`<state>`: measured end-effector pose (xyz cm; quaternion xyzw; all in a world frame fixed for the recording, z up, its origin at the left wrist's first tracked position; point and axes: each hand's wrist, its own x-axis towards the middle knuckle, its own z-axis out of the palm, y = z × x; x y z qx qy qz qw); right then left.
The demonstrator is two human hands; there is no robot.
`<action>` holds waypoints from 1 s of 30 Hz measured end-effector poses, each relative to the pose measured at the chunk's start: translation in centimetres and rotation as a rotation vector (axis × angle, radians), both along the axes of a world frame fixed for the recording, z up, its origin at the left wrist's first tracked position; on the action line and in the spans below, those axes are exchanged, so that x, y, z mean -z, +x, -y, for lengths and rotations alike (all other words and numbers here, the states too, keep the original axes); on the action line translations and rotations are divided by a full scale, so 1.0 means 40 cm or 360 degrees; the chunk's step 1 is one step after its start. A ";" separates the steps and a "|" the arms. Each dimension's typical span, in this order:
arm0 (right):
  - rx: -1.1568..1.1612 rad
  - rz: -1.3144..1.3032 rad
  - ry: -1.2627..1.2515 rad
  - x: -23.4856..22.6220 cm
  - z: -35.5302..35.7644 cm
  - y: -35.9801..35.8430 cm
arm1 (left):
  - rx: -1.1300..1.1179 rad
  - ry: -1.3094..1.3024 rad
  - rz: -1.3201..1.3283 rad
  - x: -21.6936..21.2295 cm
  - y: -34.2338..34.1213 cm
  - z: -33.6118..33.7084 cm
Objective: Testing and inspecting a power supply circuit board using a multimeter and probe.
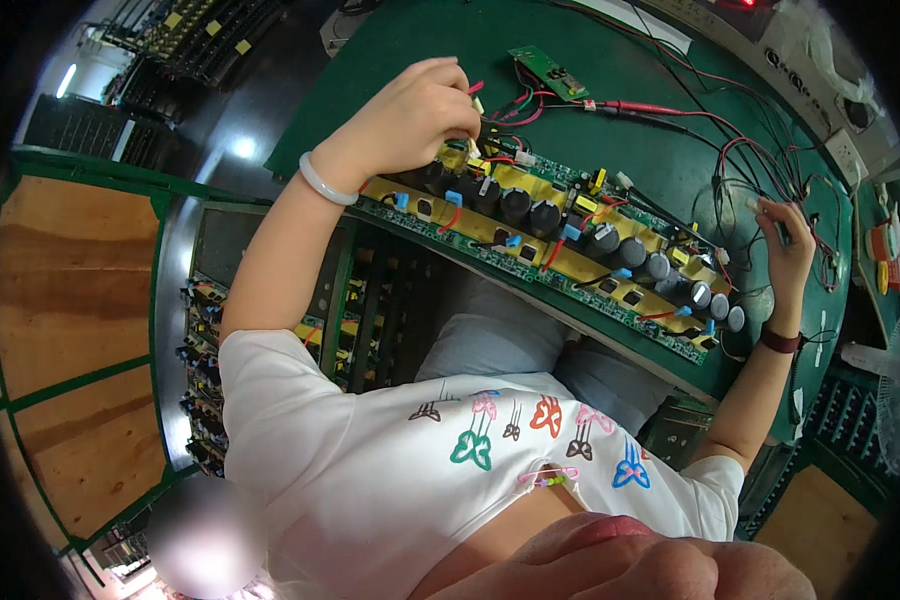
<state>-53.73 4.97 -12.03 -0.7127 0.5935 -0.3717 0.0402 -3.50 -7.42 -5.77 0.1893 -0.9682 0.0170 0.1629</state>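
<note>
Across the middle of the head view, a long circuit board (585, 270) lies slantwise on the green counter (410, 40). Parts look mostly mounted already; my guess is that some wiring's left, since a small green board (555, 75) sits beyond it on loose leads (530, 108). Left hand (425, 115): curled by those leads, can't tell what's pinched. Right hand (788, 240): fingertips bunched, grip unclear. Cables clutter upper right; wooden panels (80, 260) stand far left.
</note>
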 end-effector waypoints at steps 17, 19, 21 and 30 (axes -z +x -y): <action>0.0198 -0.0350 0.0158 -0.090 -0.074 0.205 | -0.0160 0.0260 -0.0258 0.062 0.024 0.049; -0.0092 -0.0099 0.0335 -0.139 -0.121 0.341 | -0.0233 0.0330 -0.0307 0.042 0.055 0.029; -0.0463 -0.0102 0.0495 -0.147 -0.157 0.423 | -0.0377 0.0571 -0.0405 0.048 0.078 0.025; -0.0292 -0.0365 0.0245 -0.057 -0.135 0.509 | -0.0233 0.1575 -0.1043 0.181 0.192 0.052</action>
